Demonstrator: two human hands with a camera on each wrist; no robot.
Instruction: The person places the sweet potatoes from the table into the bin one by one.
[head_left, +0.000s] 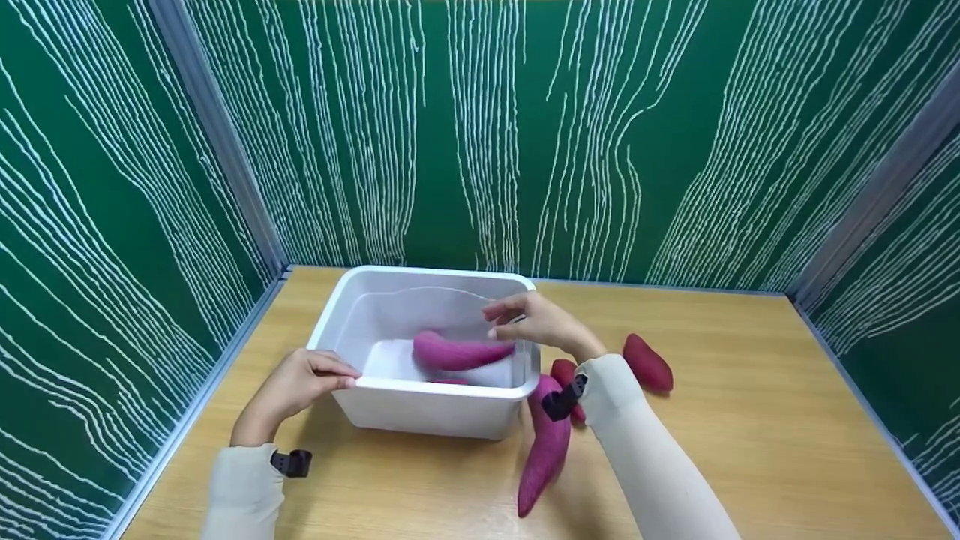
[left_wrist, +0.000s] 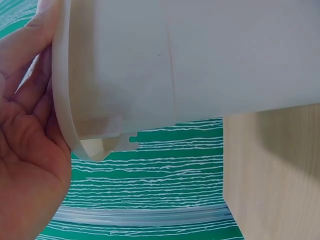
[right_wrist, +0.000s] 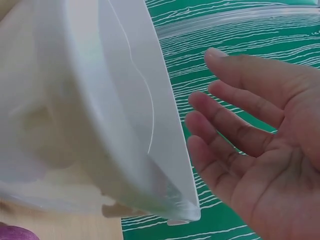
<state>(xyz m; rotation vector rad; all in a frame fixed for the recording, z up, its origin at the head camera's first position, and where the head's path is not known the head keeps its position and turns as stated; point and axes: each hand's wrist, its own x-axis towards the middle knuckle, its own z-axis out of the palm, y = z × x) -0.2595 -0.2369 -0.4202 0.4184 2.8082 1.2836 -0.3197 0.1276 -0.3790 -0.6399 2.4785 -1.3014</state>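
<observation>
A white plastic bin point(head_left: 431, 409) stands on the table. My left hand point(head_left: 319, 379) grips its rim at the near left corner; in the left wrist view the fingers point(left_wrist: 30, 45) lie along that rim. Over the bin's right side hovers my right hand point(head_left: 536, 322), empty, with fingers loosely bent and apart in the right wrist view. Below it, inside the bin, is a purple sweet potato point(head_left: 457, 352), its right end blurred. The near wall mostly hides a reddish piece point(head_left: 450, 381) in there.
Right of the bin lie a long purple sweet potato point(head_left: 547, 450) and a red one point(head_left: 562, 371), partly behind my right wrist. Another red sweet potato point(head_left: 649, 365) rests farther right. Green panels point(head_left: 585, 150) with white lines enclose the wooden table point(head_left: 750, 420) at the back and sides.
</observation>
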